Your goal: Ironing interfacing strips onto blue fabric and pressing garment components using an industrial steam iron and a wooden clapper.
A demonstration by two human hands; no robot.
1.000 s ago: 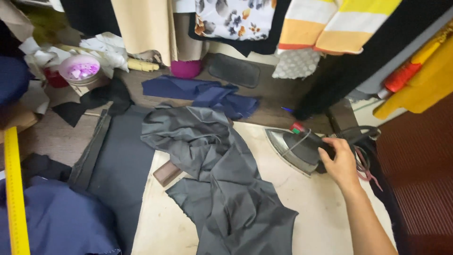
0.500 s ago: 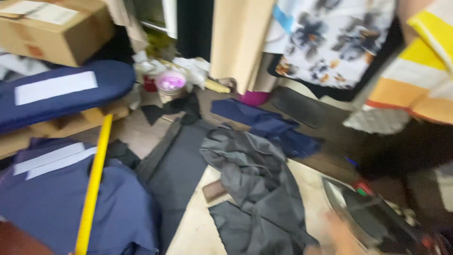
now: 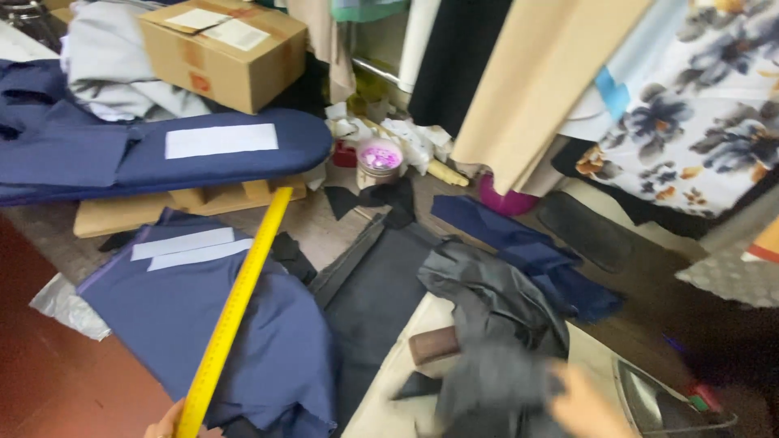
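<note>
At lower left, left hand (image 3: 165,423) holds yellow ruler (image 3: 235,308) angled up-right.

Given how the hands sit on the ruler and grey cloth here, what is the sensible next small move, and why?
Probably flatten the grey cloth first: it lies crumpled under the right hand, with the iron beside it, while the left hand only holds the ruler end.

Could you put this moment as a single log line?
left hand: at long yellow ruler | right hand: on crumpled grey cloth | beside: metal iron

Both hands (image 3: 580,405) blurred, cropped at bottom edge.
</note>
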